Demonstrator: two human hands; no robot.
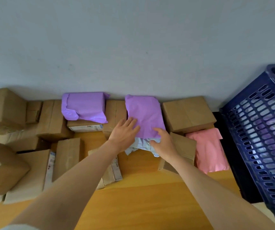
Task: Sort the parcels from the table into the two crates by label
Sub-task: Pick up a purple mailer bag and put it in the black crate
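Both hands reach to a purple plastic mailer (pixel 145 113) which lies at the far side of the wooden tabletop (pixel 141 188), near the wall, between cardboard boxes (pixel 188 112). The left hand (pixel 125 131) rests flat on its left edge with straight fingers, grasping nothing. The right hand (pixel 164 143) grips its near edge, thumb on top, fingers curled at a crumpled pale wrapper below. A pink mailer (pixel 209 150) lies to the right, near the dark blue crate (pixel 258 130). A second purple mailer (pixel 85 107) lies on a box further left.
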